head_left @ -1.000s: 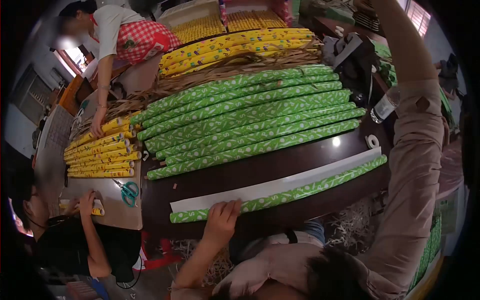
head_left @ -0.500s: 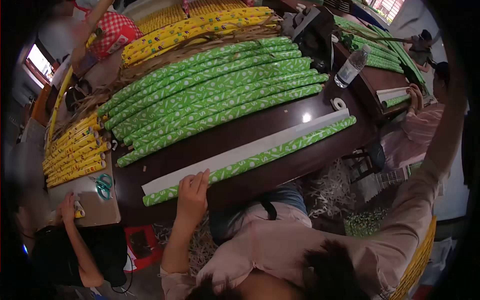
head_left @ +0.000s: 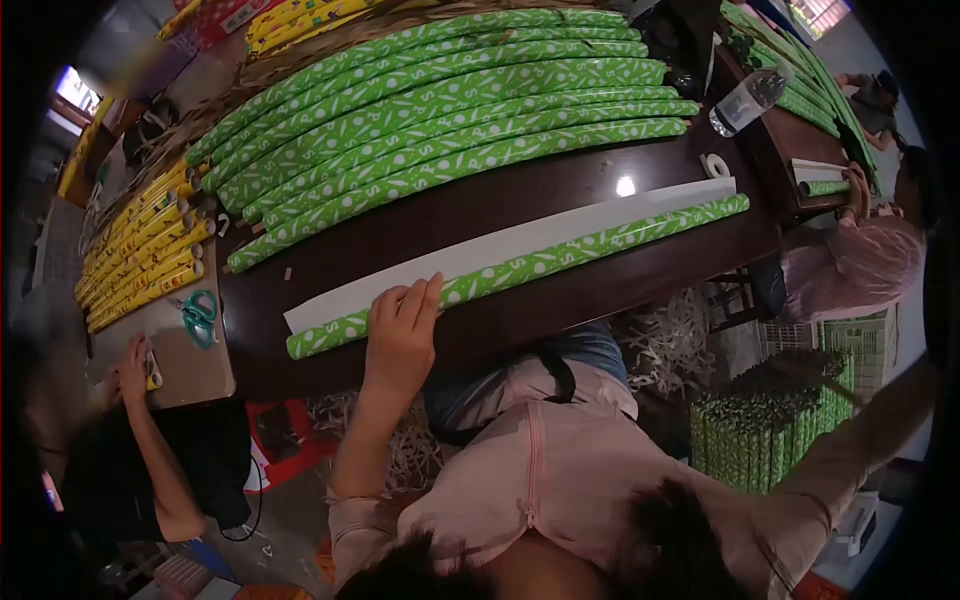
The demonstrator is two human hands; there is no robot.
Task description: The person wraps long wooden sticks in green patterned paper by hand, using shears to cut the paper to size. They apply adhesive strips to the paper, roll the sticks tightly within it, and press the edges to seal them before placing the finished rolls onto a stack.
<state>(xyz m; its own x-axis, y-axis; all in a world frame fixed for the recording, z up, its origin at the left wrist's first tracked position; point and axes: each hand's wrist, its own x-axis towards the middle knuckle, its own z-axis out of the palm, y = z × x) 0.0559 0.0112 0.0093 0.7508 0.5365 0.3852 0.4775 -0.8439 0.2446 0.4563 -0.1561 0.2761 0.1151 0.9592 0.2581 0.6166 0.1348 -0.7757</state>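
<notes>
- The left hand (head_left: 402,328) lies over the roll (head_left: 560,262) near its left end, fingers together; whether the thumb closes underneath cannot be told.
- The right arm (head_left: 825,490) reaches out sideways; its hand is out of view, so its grip cannot be told.
- The step in hand seems to be steadying the roll; moving it on would call for even pressure along its length.
- The roll lies slantwise along the table's (head_left: 255,335) near edge: long, slim, glossy green, white-patterned.
- Beyond it, a white strip (head_left: 520,240) lies flat alongside.
</notes>
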